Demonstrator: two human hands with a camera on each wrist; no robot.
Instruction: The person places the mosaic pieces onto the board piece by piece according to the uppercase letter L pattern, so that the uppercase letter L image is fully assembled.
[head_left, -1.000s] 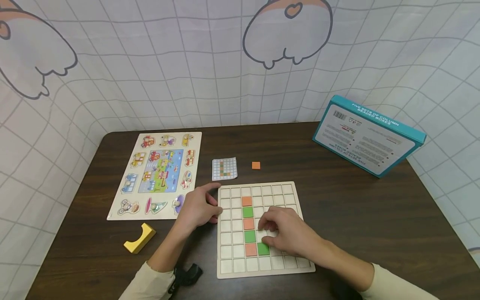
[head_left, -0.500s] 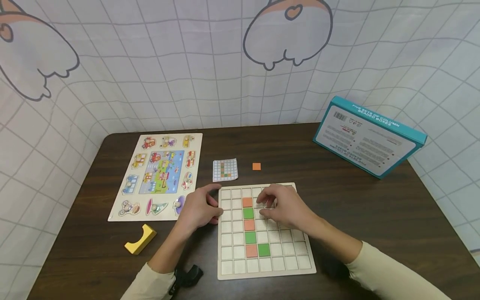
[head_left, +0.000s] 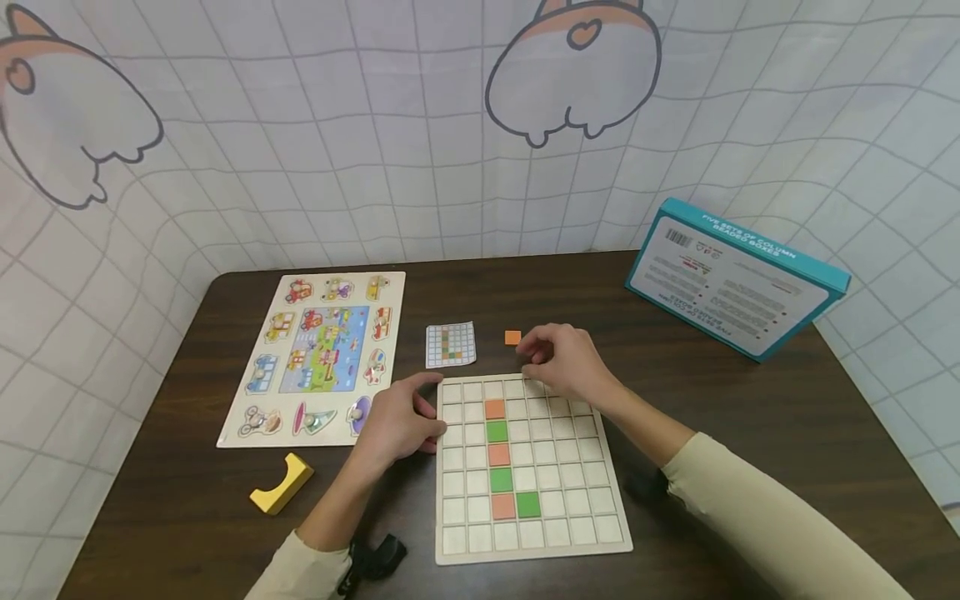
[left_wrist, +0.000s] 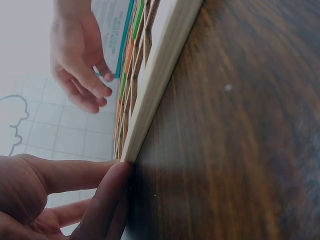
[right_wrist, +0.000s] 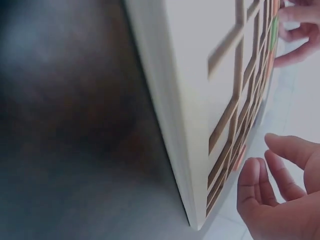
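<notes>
A wooden grid board (head_left: 570,500) lies on the dark table (head_left: 712,417). One column holds alternating orange (head_left: 494,409) and green (head_left: 497,432) tiles, with another green tile (head_left: 528,504) beside the lowest orange one. My left hand (head_left: 423,417) rests against the board's left edge (left_wrist: 160,75), fingers fairly straight. My right hand (head_left: 525,358) hovers over the board's far edge with loosely curled fingers and holds nothing. Its fingertips are just short of a loose orange tile (head_left: 512,337). In the right wrist view the right hand (right_wrist: 275,185) is bare beside the board (right_wrist: 200,100).
A small pattern card (head_left: 450,344) lies beyond the board. A picture peg puzzle (head_left: 318,350) sits at the left, a yellow arch block (head_left: 281,483) in front of it. A teal box (head_left: 738,275) leans at the back right. A tiled curtain surrounds the table.
My right hand has left the green tile near the board's front and moved away from me, across the board toward the loose orange tile. The left hand stays on the board's edge.
</notes>
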